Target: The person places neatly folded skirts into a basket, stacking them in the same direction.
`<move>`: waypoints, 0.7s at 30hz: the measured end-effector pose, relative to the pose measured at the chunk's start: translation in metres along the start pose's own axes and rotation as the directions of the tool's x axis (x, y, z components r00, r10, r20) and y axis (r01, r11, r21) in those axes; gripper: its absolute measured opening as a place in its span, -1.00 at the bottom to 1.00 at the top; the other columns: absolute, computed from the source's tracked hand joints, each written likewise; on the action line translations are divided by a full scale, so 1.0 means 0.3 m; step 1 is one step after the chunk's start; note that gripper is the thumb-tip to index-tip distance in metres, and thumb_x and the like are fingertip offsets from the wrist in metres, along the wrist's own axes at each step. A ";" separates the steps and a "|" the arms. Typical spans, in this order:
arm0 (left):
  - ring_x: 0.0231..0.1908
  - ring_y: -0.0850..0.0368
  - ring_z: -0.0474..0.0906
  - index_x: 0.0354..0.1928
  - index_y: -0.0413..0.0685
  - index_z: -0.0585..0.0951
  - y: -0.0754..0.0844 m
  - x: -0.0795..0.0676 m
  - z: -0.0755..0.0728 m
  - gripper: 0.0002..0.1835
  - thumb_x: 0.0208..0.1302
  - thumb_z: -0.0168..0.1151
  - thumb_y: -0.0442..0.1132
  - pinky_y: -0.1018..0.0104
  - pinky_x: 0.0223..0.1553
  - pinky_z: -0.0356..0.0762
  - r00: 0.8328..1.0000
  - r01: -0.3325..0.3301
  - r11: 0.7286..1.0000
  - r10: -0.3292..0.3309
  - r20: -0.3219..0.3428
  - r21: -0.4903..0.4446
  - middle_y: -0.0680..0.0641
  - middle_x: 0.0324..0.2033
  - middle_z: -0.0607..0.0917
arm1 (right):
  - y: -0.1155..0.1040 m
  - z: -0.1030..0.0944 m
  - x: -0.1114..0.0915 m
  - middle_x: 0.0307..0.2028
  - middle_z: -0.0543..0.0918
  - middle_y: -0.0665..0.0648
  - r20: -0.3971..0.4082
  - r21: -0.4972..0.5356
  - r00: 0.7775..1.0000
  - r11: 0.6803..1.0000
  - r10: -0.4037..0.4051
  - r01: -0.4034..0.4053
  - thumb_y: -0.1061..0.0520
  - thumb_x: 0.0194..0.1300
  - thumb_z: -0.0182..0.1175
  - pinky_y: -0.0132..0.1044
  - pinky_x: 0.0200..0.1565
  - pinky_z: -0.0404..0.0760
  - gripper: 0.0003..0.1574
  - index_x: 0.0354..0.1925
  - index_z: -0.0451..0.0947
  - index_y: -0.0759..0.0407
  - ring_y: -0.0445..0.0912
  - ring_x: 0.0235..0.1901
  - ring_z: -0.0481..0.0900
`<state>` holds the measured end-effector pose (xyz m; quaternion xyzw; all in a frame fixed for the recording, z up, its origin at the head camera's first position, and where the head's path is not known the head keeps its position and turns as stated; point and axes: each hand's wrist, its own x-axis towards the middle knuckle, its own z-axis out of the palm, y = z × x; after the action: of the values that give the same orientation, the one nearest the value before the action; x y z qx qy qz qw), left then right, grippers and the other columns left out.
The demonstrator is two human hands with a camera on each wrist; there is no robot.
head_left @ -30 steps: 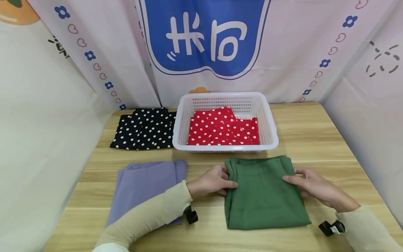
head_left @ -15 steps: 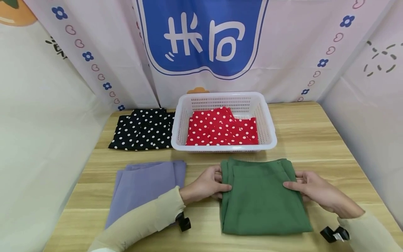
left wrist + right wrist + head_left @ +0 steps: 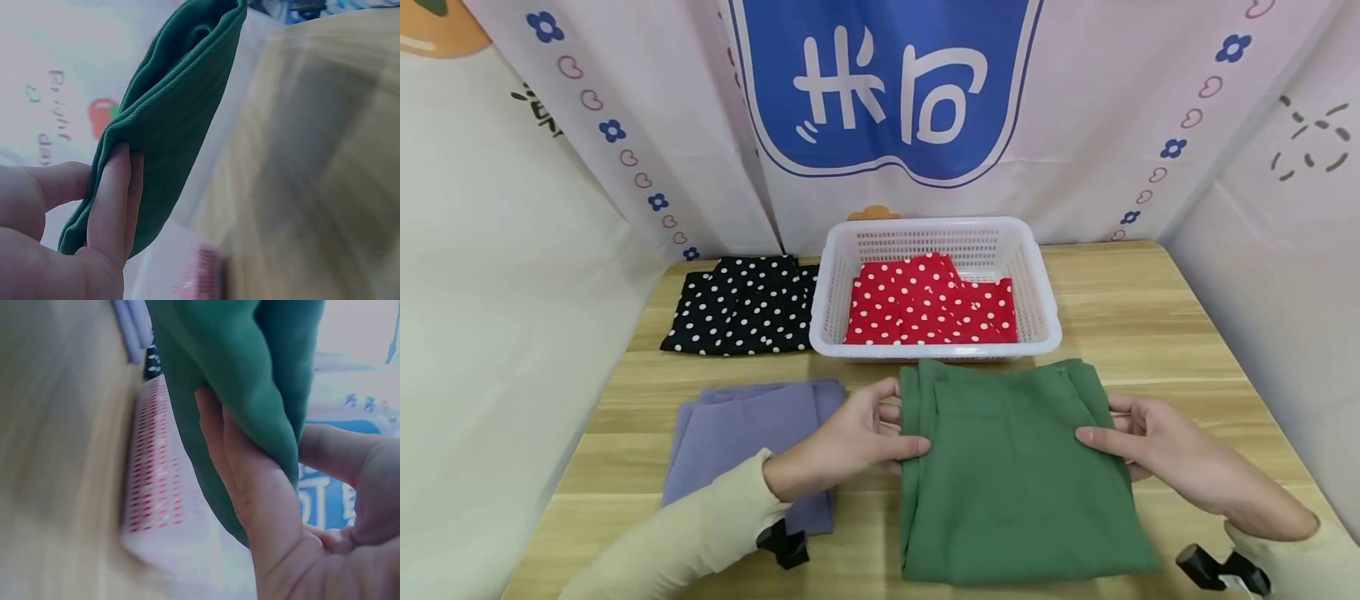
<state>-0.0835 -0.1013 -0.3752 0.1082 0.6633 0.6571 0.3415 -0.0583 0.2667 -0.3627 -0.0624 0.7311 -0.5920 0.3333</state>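
A folded green cloth (image 3: 1022,475) hangs between both hands, lifted above the table in the wrist views. My left hand (image 3: 857,433) pinches its left edge, thumb on top and fingers underneath. The right hand (image 3: 1180,454) grips the opposite edge the same way. From the left wrist, the cloth's folded layers (image 3: 169,119) show between thumb and fingers. In the right wrist view, fingers (image 3: 250,475) press under the green fabric (image 3: 231,356). Just beyond the cloth stands a white plastic basket (image 3: 1048,333) with a folded red polka-dot cloth (image 3: 925,304) inside.
A folded purple cloth (image 3: 745,433) lies on the wooden table (image 3: 1157,333) at the left, partly behind my left forearm. A black polka-dot cloth (image 3: 745,304) lies beside the basket's left side. A printed curtain (image 3: 1075,167) closes off the back.
The green cloth has risen off the table and looks larger, nearer the camera. Both hands moved up with it, the left also shifting left. Basket and other cloths stayed put.
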 end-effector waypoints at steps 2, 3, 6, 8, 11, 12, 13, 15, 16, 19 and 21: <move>-0.23 0.03 0.75 0.15 -0.15 0.37 0.032 -0.009 -0.018 -0.46 0.15 0.36 -0.38 0.10 -0.26 0.75 1.000 -0.029 0.999 0.029 0.004 -0.019 -0.22 -0.08 0.73 | -0.044 -0.003 0.005 -0.10 0.75 0.16 -0.024 -0.036 1.000 0.999 -0.017 0.016 0.05 0.42 0.11 0.00 -0.18 0.74 -0.19 0.41 0.05 0.43 0.08 -0.15 0.74; -0.22 0.03 0.75 0.17 -0.15 0.37 0.047 -0.012 -0.030 -0.45 0.16 0.36 -0.39 0.09 -0.25 0.74 0.999 -0.043 0.999 0.043 0.002 -0.025 -0.21 -0.07 0.73 | -0.068 -0.005 0.011 -0.11 0.75 0.16 -0.038 -0.053 0.999 0.998 -0.023 0.021 0.04 0.41 0.12 -0.01 -0.18 0.74 -0.19 0.41 0.06 0.42 0.07 -0.15 0.75; -0.22 0.06 0.74 0.21 -0.14 0.36 0.090 -0.010 -0.079 -0.42 0.16 0.33 -0.43 0.09 -0.23 0.74 0.996 -0.083 0.995 0.082 -0.019 -0.056 -0.14 -0.13 0.74 | -0.138 -0.010 0.050 -0.10 0.75 0.16 -0.072 -0.099 0.996 0.994 -0.045 0.038 -0.01 0.39 0.15 -0.04 -0.16 0.74 -0.19 0.40 0.12 0.36 0.07 -0.16 0.75; -0.24 0.10 0.73 0.25 -0.10 0.36 0.119 0.002 -0.122 -0.40 0.17 0.32 -0.44 0.13 -0.24 0.74 0.993 -0.102 0.993 0.098 -0.057 -0.064 -0.08 -0.18 0.76 | -0.182 -0.013 0.090 -0.10 0.75 0.16 -0.097 -0.109 0.994 0.993 -0.047 0.036 -0.06 0.35 0.19 -0.04 -0.13 0.74 -0.19 0.38 0.18 0.29 0.07 -0.15 0.75; -0.27 0.12 0.73 0.28 -0.05 0.39 0.161 0.037 -0.193 -0.38 0.16 0.33 -0.44 0.15 -0.21 0.74 0.984 -0.119 0.990 0.108 -0.139 -0.076 -0.04 -0.21 0.77 | -0.243 -0.024 0.164 -0.09 0.75 0.15 -0.115 -0.095 0.991 0.994 -0.062 0.052 -0.10 0.32 0.22 -0.05 -0.08 0.73 -0.17 0.38 0.21 0.24 0.08 -0.14 0.75; -0.25 0.09 0.74 0.29 -0.04 0.40 0.175 0.054 -0.218 -0.37 0.16 0.33 -0.43 0.12 -0.17 0.73 0.980 -0.128 0.988 0.113 -0.164 -0.086 -0.05 -0.18 0.78 | -0.261 -0.029 0.192 -0.09 0.75 0.15 -0.119 -0.088 0.990 0.994 -0.074 0.064 -0.09 0.32 0.22 -0.05 -0.07 0.72 -0.17 0.38 0.20 0.25 0.07 -0.14 0.75; -0.25 0.07 0.75 0.30 -0.04 0.40 0.187 0.071 -0.243 -0.36 0.16 0.33 -0.43 0.12 -0.16 0.73 0.975 -0.137 0.987 0.119 -0.186 -0.087 -0.06 -0.16 0.77 | -0.279 -0.035 0.220 -0.10 0.76 0.14 -0.126 -0.083 0.989 0.994 -0.079 0.069 -0.10 0.31 0.23 -0.05 -0.07 0.72 -0.16 0.39 0.21 0.24 0.06 -0.15 0.75; -0.25 0.04 0.76 0.31 -0.05 0.40 0.210 0.107 -0.288 -0.36 0.17 0.33 -0.42 0.10 -0.13 0.71 0.965 -0.156 0.983 0.132 -0.225 -0.093 -0.09 -0.14 0.77 | -0.309 -0.050 0.277 -0.10 0.76 0.13 -0.134 -0.064 0.986 0.994 -0.095 0.087 -0.08 0.32 0.23 -0.05 -0.05 0.72 -0.16 0.40 0.19 0.25 0.04 -0.16 0.76; -0.25 0.05 0.76 0.32 -0.04 0.39 0.220 0.126 -0.309 -0.36 0.17 0.33 -0.42 0.13 -0.12 0.71 0.960 -0.164 0.983 0.139 -0.243 -0.086 -0.08 -0.13 0.77 | -0.322 -0.059 0.306 -0.10 0.76 0.12 -0.143 -0.055 0.985 0.994 -0.099 0.092 -0.06 0.33 0.23 -0.05 -0.05 0.72 -0.16 0.40 0.19 0.24 0.03 -0.17 0.76; -0.27 0.04 0.76 0.33 -0.01 0.39 0.246 0.179 -0.365 -0.37 0.21 0.30 -0.41 0.14 -0.13 0.72 0.947 -0.179 0.982 0.154 -0.282 -0.066 -0.10 -0.14 0.77 | -0.359 -0.088 0.389 -0.09 0.75 0.10 -0.183 -0.042 0.978 0.995 -0.100 0.094 -0.04 0.34 0.22 -0.07 -0.06 0.72 -0.16 0.43 0.16 0.20 -0.02 -0.19 0.76; -0.29 0.06 0.76 0.33 0.05 0.40 0.263 0.213 -0.396 -0.38 0.22 0.30 -0.39 0.16 -0.16 0.73 0.937 -0.170 0.985 0.149 -0.317 -0.040 -0.08 -0.15 0.77 | -0.377 -0.107 0.443 -0.05 0.73 0.13 -0.216 -0.030 0.972 0.996 -0.091 0.087 -0.02 0.33 0.23 -0.09 -0.07 0.73 -0.16 0.45 0.14 0.15 -0.04 -0.21 0.76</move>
<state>-0.2256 -0.1494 -0.3320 0.0446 0.6756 0.7133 0.1811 -0.2128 0.1955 -0.3126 -0.0335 0.7655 -0.6022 0.2240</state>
